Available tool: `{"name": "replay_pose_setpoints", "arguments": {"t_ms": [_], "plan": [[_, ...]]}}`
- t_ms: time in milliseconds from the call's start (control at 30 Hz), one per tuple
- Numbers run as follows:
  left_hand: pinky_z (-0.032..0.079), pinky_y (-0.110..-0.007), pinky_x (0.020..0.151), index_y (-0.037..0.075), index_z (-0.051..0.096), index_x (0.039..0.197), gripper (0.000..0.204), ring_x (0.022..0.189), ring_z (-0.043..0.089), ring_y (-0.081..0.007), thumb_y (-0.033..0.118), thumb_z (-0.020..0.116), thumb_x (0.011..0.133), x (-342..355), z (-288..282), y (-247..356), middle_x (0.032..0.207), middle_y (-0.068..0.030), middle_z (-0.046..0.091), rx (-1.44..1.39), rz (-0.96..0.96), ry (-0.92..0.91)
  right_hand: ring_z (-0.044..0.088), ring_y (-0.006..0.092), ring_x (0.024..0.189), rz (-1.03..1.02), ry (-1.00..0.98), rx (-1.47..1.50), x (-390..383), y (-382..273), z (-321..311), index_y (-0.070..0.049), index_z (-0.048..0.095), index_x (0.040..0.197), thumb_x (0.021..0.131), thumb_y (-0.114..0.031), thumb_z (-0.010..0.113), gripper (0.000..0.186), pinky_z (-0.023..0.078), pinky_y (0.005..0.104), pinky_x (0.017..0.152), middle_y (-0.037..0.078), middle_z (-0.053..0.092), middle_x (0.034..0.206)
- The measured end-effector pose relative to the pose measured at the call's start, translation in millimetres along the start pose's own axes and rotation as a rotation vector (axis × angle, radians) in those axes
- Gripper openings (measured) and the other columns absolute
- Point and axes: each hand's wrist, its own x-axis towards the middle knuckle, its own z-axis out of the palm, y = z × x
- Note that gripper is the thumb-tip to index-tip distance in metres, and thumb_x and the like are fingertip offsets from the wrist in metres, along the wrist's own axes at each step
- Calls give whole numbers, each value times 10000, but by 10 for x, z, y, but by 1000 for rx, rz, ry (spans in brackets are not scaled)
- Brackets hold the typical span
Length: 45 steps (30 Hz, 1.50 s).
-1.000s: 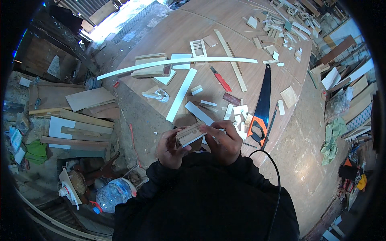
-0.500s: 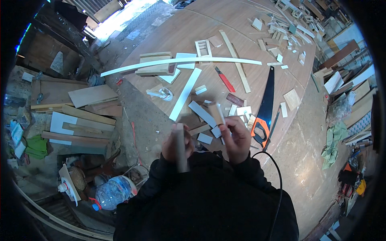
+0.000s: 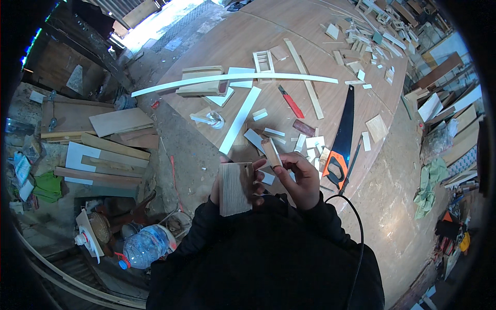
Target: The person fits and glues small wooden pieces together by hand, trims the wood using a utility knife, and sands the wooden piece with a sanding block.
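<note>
My left hand (image 3: pixel 258 182) is closed around a flat wooden block (image 3: pixel 235 189), its fingers showing along the block's right edge. The block's broad, grained face is turned up, and most of the palm is hidden behind it. Beside it, my right hand (image 3: pixel 300 182) pinches a small wooden strip (image 3: pixel 270 152) between thumb and fingers. The strip tilts up and to the left, apart from the block. Beyond both hands lie white-faced offcuts (image 3: pixel 253 138) and a dark reddish-brown block (image 3: pixel 305 127) on the wooden table (image 3: pixel 217 51).
A handsaw (image 3: pixel 345 129) with an orange handle lies right of my hands. Farther off are a red utility knife (image 3: pixel 292 102), a long white strip (image 3: pixel 206 81) and a small wooden frame (image 3: pixel 263 64). Boards (image 3: pixel 119 124) and a plastic bottle (image 3: pixel 147 247) stand at the left.
The block in my left hand has turned from edge-on to show its broad face. My right hand has shifted slightly left and down with the small strip.
</note>
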Motion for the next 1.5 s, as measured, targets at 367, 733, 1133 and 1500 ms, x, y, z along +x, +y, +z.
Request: {"name": "replay_pose_setpoints", "arguments": {"t_ms": [367,733,1133,1500], "plan": [[410,-479,1007,22,359,1396,712,1213,482,-328,560,406,932,-19,363,-82,1380,-157,453,582,208,291,549,124,759,-26,32,-112,15,-53,-74,-20,645,1059,842,-55,679,222,447,251,677,77,619,900],[393,-300,1015,-27,456,1327,590,1190,525,-184,262,693,871,-102,401,-106,1297,-126,552,1266,375,296,563,188,798,-447,-44,-587,48,-256,15,-123,703,1009,647,38,774,402,456,284,628,51,576,921],[436,-375,994,-36,465,1315,626,1192,543,-283,241,724,817,-95,613,-125,1284,-217,543,1518,649,187,575,197,758,-605,47,-591,-24,-301,73,-114,699,965,630,48,773,379,480,292,651,47,566,867],[495,-405,928,-43,468,1308,630,1133,587,-333,265,690,805,-82,657,-51,1273,-246,536,1698,782,40,607,203,814,-632,32,-492,-32,-374,88,-92,669,973,678,-11,778,325,514,296,651,62,622,905]]}}
